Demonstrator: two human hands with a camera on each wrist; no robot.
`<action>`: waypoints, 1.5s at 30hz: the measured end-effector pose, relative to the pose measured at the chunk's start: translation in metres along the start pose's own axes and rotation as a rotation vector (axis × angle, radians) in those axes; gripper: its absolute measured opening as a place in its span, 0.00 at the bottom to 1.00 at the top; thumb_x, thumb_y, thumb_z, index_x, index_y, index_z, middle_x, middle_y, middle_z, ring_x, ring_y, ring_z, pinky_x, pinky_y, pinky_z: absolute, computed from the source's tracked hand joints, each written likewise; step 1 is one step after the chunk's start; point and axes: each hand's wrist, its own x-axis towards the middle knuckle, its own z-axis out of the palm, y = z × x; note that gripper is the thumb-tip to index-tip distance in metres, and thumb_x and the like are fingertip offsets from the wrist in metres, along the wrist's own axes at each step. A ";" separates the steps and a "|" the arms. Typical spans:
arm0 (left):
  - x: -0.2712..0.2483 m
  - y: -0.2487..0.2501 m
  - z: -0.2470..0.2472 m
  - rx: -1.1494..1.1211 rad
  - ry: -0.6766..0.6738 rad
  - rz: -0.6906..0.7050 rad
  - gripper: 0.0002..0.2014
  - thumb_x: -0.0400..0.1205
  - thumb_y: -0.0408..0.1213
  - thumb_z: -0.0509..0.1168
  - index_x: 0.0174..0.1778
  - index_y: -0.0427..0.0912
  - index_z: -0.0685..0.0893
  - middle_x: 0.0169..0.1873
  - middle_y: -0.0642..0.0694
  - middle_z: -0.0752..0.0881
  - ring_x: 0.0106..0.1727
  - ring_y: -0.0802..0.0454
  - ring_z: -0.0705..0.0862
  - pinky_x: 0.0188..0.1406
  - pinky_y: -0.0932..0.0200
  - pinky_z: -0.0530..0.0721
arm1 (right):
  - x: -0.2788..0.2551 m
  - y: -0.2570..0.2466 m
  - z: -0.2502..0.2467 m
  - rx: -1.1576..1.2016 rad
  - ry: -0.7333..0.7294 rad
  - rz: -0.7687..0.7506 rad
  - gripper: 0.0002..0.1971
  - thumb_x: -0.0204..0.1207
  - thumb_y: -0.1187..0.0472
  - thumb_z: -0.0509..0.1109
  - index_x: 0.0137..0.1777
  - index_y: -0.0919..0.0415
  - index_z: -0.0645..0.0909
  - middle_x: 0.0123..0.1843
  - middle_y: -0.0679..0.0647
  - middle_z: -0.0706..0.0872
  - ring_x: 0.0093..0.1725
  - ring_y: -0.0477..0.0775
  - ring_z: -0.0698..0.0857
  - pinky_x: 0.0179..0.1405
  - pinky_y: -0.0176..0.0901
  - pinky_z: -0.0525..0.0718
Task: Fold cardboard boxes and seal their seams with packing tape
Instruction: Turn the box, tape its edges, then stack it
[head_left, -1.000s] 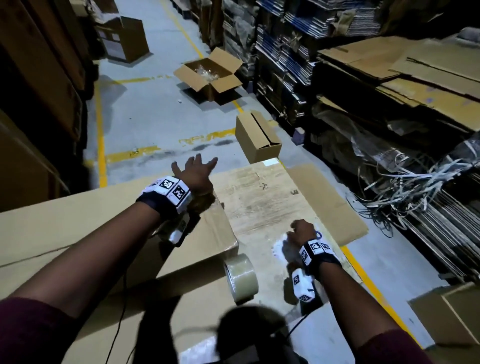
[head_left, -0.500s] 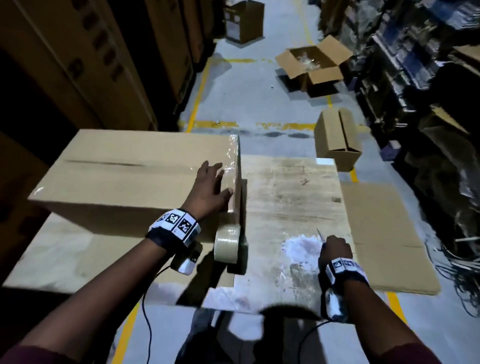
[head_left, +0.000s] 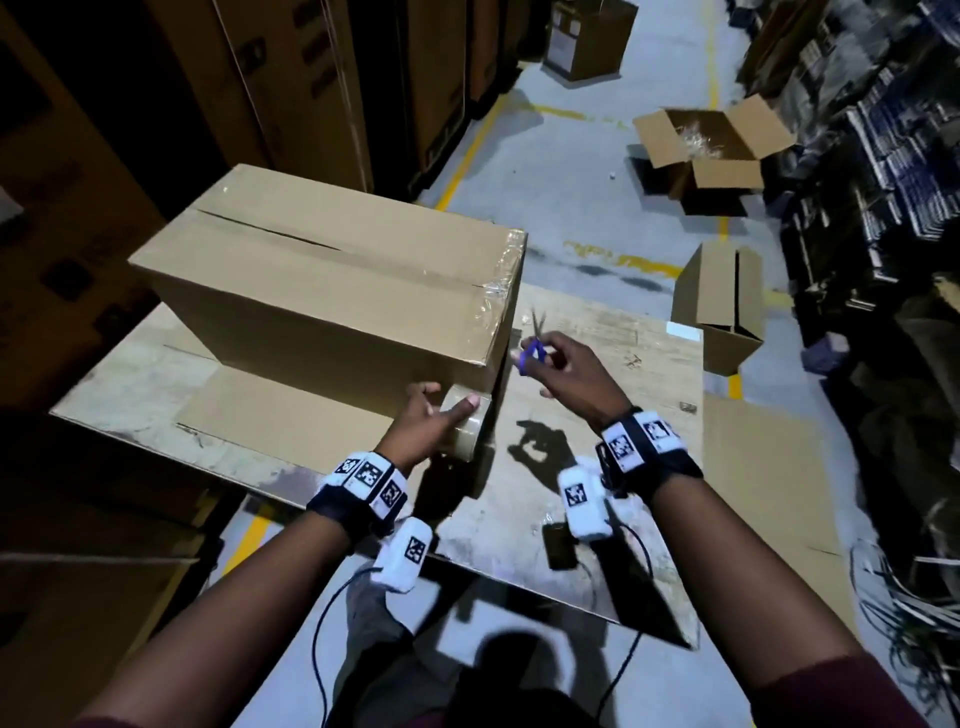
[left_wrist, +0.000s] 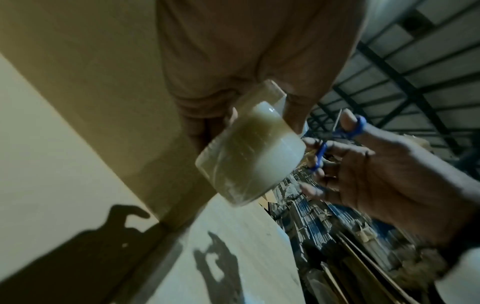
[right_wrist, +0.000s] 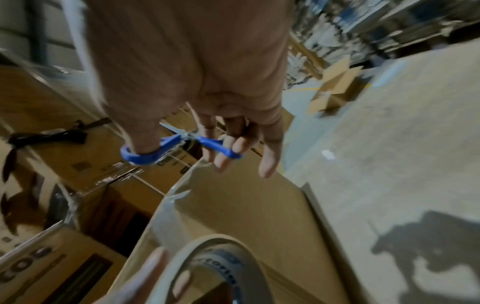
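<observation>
We are at the cutting step of sealing. The large cardboard box (head_left: 332, 291) lies on our desk (head_left: 597, 493), its top seam at about eleven o'clock from our hands; clear tape shows over the box's right end, while the far stretch of the seam gapes a little. Our left hand (head_left: 423, 423) has its grip wrapped around the packing tape roll (head_left: 465, 428), held against the box's lower right corner, thumb across the roll's face. Our right hand (head_left: 571, 376), at two o'clock from the roll, grips the blue-handled scissors (head_left: 532, 348), thumb through one loop and a finger through the other, blades pointing up and away. We cannot tell from the blur how far the blades are parted.

We judge that the strip running from roll to box must next be severed. That calls for holding the roll taut so the tape does not fold on itself, bringing the blades across the strip near the roll, then pressing the loose end flat on the cardboard.
</observation>
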 end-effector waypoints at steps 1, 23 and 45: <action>0.002 0.000 0.004 -0.038 0.015 -0.023 0.31 0.77 0.48 0.78 0.68 0.46 0.68 0.63 0.39 0.81 0.50 0.53 0.85 0.34 0.64 0.83 | 0.010 -0.008 0.007 -0.038 0.038 -0.017 0.15 0.75 0.47 0.81 0.52 0.56 0.86 0.33 0.40 0.83 0.37 0.46 0.79 0.42 0.43 0.81; -0.022 0.030 -0.025 -0.187 -0.423 -0.126 0.13 0.84 0.34 0.68 0.61 0.31 0.80 0.45 0.29 0.90 0.32 0.43 0.88 0.33 0.52 0.90 | 0.008 -0.008 -0.044 -0.338 -0.745 0.138 0.14 0.78 0.51 0.79 0.62 0.49 0.89 0.40 0.50 0.81 0.42 0.50 0.74 0.35 0.39 0.71; -0.015 0.027 -0.025 -0.209 -0.447 -0.135 0.09 0.85 0.41 0.69 0.48 0.38 0.85 0.48 0.27 0.88 0.32 0.44 0.87 0.34 0.54 0.88 | 0.042 -0.027 -0.038 -0.472 -0.865 0.221 0.15 0.80 0.60 0.77 0.65 0.52 0.90 0.38 0.50 0.91 0.32 0.40 0.76 0.29 0.37 0.63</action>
